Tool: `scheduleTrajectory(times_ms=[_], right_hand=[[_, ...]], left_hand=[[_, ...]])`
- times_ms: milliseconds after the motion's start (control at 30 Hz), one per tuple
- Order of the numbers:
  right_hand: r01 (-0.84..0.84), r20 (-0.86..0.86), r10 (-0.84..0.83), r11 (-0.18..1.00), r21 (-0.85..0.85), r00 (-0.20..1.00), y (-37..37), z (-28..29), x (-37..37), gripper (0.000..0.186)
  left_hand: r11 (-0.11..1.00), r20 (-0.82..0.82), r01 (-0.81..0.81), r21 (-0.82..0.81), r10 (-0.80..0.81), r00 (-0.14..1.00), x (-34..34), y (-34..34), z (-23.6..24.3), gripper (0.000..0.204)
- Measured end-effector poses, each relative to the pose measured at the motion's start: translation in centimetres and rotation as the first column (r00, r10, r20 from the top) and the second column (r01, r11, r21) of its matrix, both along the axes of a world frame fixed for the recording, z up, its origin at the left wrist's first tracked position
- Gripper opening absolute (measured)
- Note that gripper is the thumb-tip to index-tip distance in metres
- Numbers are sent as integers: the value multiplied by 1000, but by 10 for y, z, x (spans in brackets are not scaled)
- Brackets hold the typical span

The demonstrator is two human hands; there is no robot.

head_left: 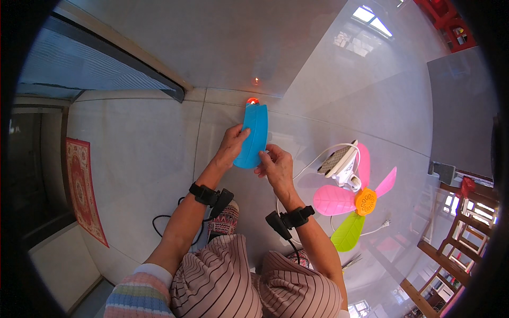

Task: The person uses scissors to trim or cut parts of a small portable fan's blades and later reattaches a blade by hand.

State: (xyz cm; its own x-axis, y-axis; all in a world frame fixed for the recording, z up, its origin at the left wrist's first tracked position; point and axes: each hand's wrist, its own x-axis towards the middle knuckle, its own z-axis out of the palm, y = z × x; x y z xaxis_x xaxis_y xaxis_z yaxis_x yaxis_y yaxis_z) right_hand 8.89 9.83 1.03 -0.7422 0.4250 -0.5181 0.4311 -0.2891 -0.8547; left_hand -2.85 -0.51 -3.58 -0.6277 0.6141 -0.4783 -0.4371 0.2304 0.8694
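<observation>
A blue leaf-shaped fan blade (253, 135) is held out in front of me, over the tiled floor. My left hand (231, 144) grips its left edge, with the thumb lying on the top face. At the lower right edge, the fingers of my right hand (277, 165) pinch the blade near its near end. The blade's far end meets a small glowing red-orange light (253, 100), which looks like a flame; whether they touch I cannot tell. To the right lies a fan (366, 201) with pink blades, one green blade (348, 232) and an orange hub.
A white cord with a plug (385, 223) trails by the fan. Ahead stands a glossy grey panel (233, 42) reflecting the glow. A red patterned mat (85, 185) is at left. Wooden chairs (450, 254) stand at right, and red plastic stools (448, 24) at the far right.
</observation>
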Motion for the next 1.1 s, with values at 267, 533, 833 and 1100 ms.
scheduleTrajectory(times_ms=[267, 533, 833, 1100], right_hand=[[-6, -2, 6, 1000, -9, 1000, -1, -1, -2, 26], [4, 0, -4, 1000, -27, 1000, -3, 0, -1, 26], [3, 5, -3, 999, -35, 1000, -4, 4, -2, 26], [-8, -1, 8, 1000, -12, 1000, -3, 2, -2, 25]], left_hand=[[1000, 5, 6, 16, -6, 1000, -2, -4, -3, 26], [997, -13, -70, 19, 70, 997, 3, -2, 7, 22], [996, 20, -83, 18, 83, 996, 5, -3, 9, 21], [1000, -40, -2, 14, 3, 999, 0, -8, -3, 27]])
